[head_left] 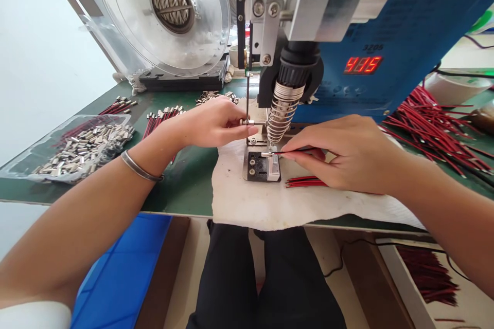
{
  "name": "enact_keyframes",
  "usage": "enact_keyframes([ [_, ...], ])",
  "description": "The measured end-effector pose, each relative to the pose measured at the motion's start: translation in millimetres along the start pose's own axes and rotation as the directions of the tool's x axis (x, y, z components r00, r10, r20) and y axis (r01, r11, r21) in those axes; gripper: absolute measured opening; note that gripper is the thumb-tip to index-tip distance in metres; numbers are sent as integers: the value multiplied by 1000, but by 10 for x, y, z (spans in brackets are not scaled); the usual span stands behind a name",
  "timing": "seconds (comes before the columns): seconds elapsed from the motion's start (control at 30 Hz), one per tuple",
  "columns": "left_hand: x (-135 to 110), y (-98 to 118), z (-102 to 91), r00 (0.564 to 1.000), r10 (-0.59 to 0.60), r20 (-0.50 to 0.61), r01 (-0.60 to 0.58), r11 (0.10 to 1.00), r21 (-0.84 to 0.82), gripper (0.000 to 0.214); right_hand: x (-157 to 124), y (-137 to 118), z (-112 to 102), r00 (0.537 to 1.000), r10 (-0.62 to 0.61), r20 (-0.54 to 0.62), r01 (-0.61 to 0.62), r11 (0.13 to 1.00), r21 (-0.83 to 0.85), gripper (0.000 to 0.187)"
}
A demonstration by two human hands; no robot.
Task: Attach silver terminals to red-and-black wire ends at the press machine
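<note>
My right hand (339,151) pinches a thin red-and-black wire (278,152) between thumb and fingers. The wire's tip meets a small silver metal connector (266,154) at the small black fixture (257,167), under the spring-wrapped soldering head (284,108). Beside the upright rod of the machine, my left hand (219,122) has its thumb and fingers closed together. A small shiny metal piece (250,122) shows at those fingertips; whether it is held or belongs to the machine is unclear. Several red-and-black wires (306,181) lie on the white cloth below my right hand.
A clear tray (15,169) of metal connectors stands left, near finished-looking wire bundles (164,115). Behind are a large clear reel (127,10) and a blue machine (405,20) with a red display. More wires (436,128) pile up right. The white cloth (247,205) covers the table's front edge.
</note>
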State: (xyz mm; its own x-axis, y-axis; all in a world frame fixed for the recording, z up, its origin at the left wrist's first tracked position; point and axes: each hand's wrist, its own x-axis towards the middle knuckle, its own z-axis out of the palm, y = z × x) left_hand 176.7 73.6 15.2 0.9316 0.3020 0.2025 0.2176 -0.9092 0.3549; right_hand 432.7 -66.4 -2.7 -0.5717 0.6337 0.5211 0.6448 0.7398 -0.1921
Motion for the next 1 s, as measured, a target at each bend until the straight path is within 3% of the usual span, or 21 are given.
enact_keyframes([
  [0.33,1,-13,2,1000,-24,12,24,1000,-6,49,11,5,-8,999,34,21,-33,999,-9,22],
  [0.63,5,-29,15,1000,-11,-5,11,1000,-17,50,-16,-17,-7,998,49,-45,-50,998,-34,15],
  [0.8,-6,-39,12,1000,-8,-9,8,1000,-1,50,-23,-59,-19,994,-47,-103,45,999,-28,18],
  [1.0,12,27,-9,999,-31,-16,32,999,24,55,5,-132,-26,947,-195,-257,207,978,23,20],
])
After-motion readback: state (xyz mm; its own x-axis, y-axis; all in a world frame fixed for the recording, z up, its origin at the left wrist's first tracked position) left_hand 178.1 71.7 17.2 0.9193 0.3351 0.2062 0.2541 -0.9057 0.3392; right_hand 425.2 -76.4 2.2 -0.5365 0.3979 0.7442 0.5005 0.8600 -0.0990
